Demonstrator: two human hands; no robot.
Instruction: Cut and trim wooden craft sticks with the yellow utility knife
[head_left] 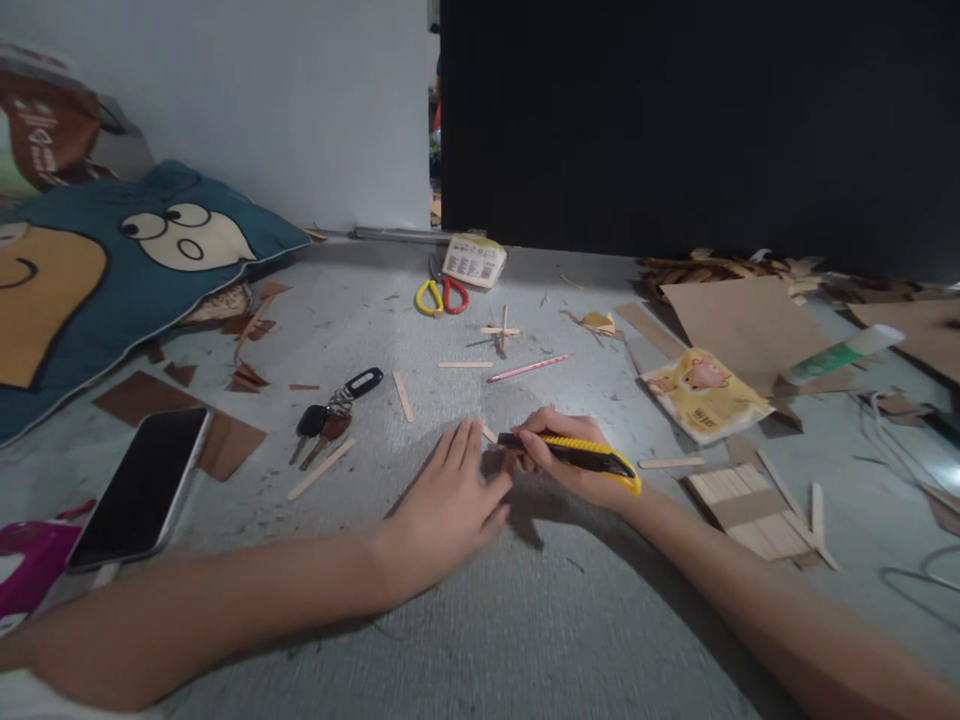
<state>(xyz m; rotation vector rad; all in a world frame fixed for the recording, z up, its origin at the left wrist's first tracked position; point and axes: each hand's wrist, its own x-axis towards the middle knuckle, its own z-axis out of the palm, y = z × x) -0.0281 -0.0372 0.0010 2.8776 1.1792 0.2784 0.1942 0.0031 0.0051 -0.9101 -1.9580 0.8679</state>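
My right hand (571,462) grips a yellow and black utility knife (577,455), its tip pointing left toward a small wooden stick (489,433) on the grey floor. My left hand (448,500) lies flat on the floor with fingers together, pressing down right next to that stick; the stick is mostly hidden by the fingers. The two hands almost touch at the knife tip.
A black phone (142,485) and keys (334,413) lie at the left, near a blue cushion (90,280). Loose craft sticks (403,396), a pink pencil (529,368) and scissors (442,295) lie beyond. A stick panel (750,505), yellow packet (705,392), glue tube (844,353) and cardboard (742,320) are right.
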